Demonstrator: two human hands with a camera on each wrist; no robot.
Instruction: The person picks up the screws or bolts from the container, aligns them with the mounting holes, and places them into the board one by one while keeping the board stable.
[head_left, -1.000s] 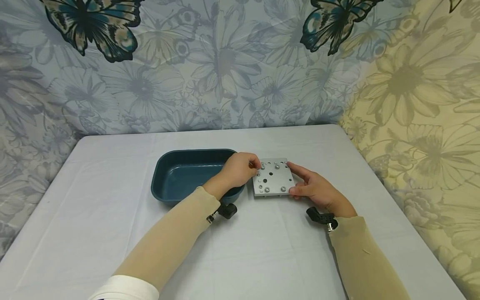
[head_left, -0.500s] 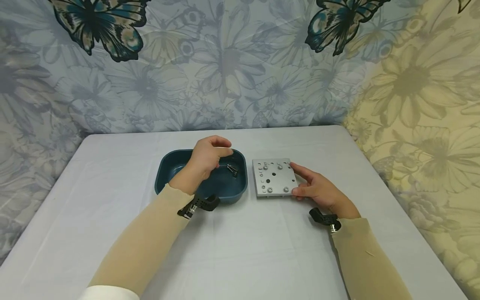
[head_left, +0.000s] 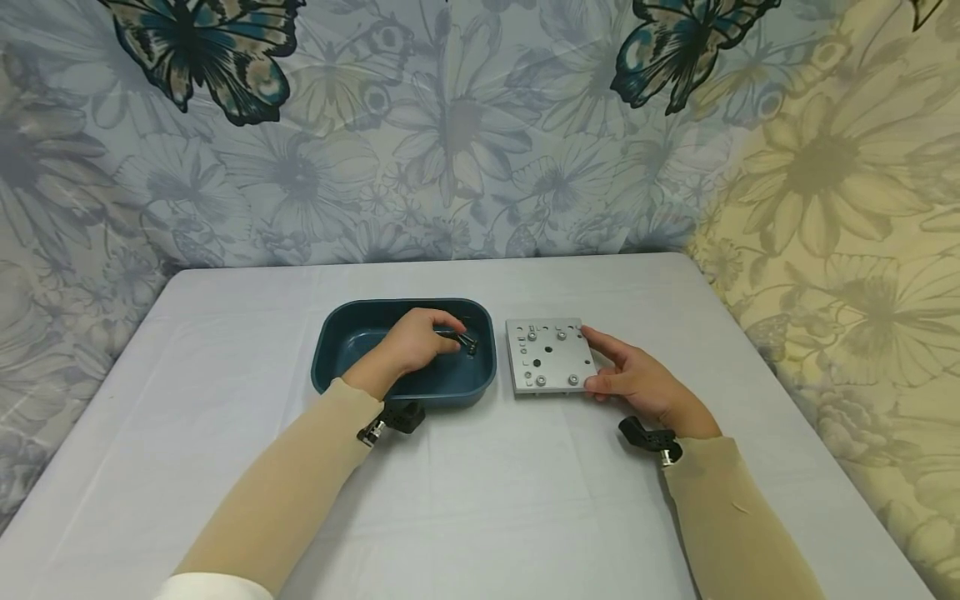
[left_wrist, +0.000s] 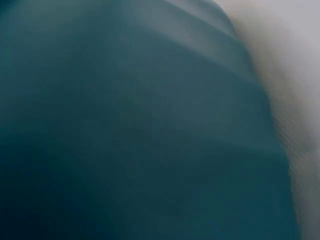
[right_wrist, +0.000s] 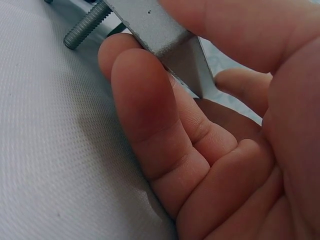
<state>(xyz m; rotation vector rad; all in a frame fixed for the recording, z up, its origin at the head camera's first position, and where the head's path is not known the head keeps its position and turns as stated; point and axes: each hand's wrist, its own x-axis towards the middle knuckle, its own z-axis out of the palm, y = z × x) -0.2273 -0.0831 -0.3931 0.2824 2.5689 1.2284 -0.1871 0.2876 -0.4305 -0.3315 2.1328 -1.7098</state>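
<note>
**Left hand (head_left: 416,337) down in the tray (head_left: 450,397), right hand (head_left: 633,375) minding the metal plate (head_left: 561,360)**

Watching from my end, I see the change is all on the left. A second ago that hand was at the plate's far left corner; half a second ago it hung above the tray. Now it has dropped inside, fingertips at a few small metal screws (head_left: 471,344) lying toward the right end. I read that as the work having shifted from the plate to the loose hardware. The thumb and fingers are fairly narrow there, but I can't tell whether they pinch a screw, and my left wrist feed gives me only blurred teal.

The right hand hasn't let go: it grips the plate's right edge, thumb uppermost, fingers tucked beneath. The plate sits just right of the tray on the white-covered bench (head_left: 487,492), with several bolt heads (head_left: 573,380) on its top face. On the right wrist feed a threaded shank (right_wrist: 86,29) pokes out below, so I judge the plate isn't lying flat; whether the shanks touch the cloth I can't make out.
</note>
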